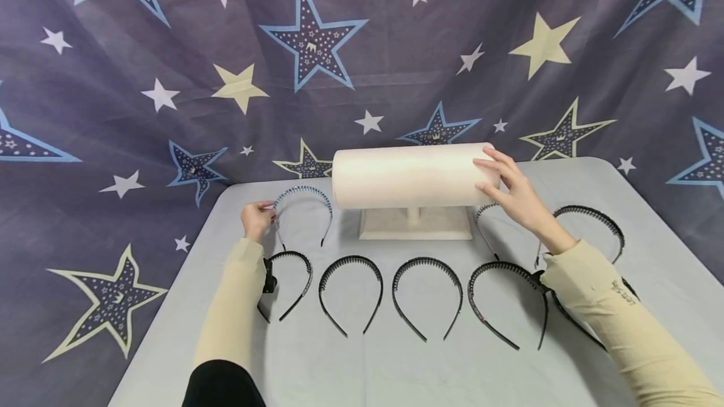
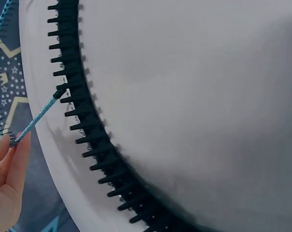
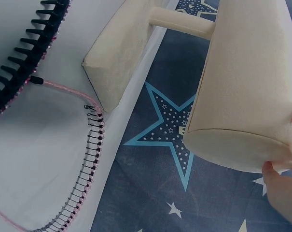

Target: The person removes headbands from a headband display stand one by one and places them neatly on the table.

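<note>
My left hand (image 1: 257, 220) pinches a blue headband (image 1: 302, 189) by its left side at the table's back left. The left wrist view shows the fingertips on this headband (image 2: 37, 118), whose thin arm ends in a dark tip. To the right, a cream padded roll (image 1: 407, 174) lies level on a post above a flat base (image 1: 415, 231), with no headband on it. My right hand (image 1: 520, 196) rests on the roll's right end, fingers spread and fairly straight. In the right wrist view, the thumb of this hand (image 3: 285, 193) touches the rim of the roll's end face.
Black toothed headbands (image 1: 351, 259) lie in a row across the front of the pale table (image 1: 396, 375). A pink headband (image 3: 98, 121) and another black one (image 1: 591, 209) lie at the right, partly behind my arm. A star-patterned cloth (image 1: 373, 80) hangs behind.
</note>
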The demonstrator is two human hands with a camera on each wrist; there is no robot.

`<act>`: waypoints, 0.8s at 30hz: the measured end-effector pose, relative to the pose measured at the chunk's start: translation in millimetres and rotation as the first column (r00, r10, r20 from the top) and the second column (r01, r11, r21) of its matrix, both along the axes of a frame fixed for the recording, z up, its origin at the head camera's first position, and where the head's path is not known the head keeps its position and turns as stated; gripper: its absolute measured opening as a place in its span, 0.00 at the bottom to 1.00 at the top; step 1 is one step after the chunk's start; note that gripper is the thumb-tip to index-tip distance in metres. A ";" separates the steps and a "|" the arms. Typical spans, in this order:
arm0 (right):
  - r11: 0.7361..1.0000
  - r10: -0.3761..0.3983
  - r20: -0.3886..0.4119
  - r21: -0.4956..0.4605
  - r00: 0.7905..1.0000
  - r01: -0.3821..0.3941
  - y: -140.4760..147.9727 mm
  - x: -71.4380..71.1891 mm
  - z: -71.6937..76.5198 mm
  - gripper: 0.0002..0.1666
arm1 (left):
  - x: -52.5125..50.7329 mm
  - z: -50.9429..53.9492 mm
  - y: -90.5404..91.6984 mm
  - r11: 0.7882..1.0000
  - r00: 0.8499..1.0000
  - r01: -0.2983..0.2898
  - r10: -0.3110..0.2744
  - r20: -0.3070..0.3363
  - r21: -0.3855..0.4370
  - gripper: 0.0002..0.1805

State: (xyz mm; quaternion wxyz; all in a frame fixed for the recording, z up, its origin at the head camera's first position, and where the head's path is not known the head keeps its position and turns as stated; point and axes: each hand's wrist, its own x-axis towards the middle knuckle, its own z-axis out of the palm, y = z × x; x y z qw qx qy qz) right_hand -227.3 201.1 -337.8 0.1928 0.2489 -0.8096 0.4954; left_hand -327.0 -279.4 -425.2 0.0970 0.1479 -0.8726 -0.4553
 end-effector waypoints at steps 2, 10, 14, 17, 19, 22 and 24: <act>1.000 0.001 0.007 0.003 1.000 -0.002 -0.1 0.2 0.1 0.22 | -3.9 -5.0 -2.6 1.000 1.000 -0.006 0.006 0.020 0.008 0.15; 1.000 0.002 0.012 0.007 1.000 -0.003 -1.1 0.3 1.2 0.22 | -7.7 -16.7 -7.9 0.999 1.000 0.000 0.000 -0.016 0.050 0.14; 1.000 0.006 0.008 0.002 1.000 -0.006 -0.9 -0.4 0.4 0.22 | 2.7 -8.7 -2.0 1.000 1.000 0.012 -0.012 0.015 0.029 0.15; 1.000 0.011 -0.002 0.003 1.000 -0.011 1.6 -3.9 -3.6 0.22 | 7.7 -6.2 -1.9 0.999 0.999 0.045 -0.046 0.028 0.016 0.16; 1.000 0.009 -0.019 0.022 1.000 -0.008 4.8 -8.5 -8.1 0.23 | 9.6 -5.8 -3.0 0.998 0.998 0.058 -0.058 0.032 -0.011 0.17; 0.995 -0.016 -0.056 0.094 0.998 0.021 10.7 -13.9 -14.3 0.24 | 12.8 -5.3 -4.2 0.993 0.998 0.064 -0.063 0.022 -0.098 0.16; 0.986 -0.040 -0.090 0.157 0.995 0.054 14.4 -13.8 -16.4 0.24 | 15.3 -4.6 -4.4 0.981 0.997 0.077 -0.080 -0.009 -0.179 0.16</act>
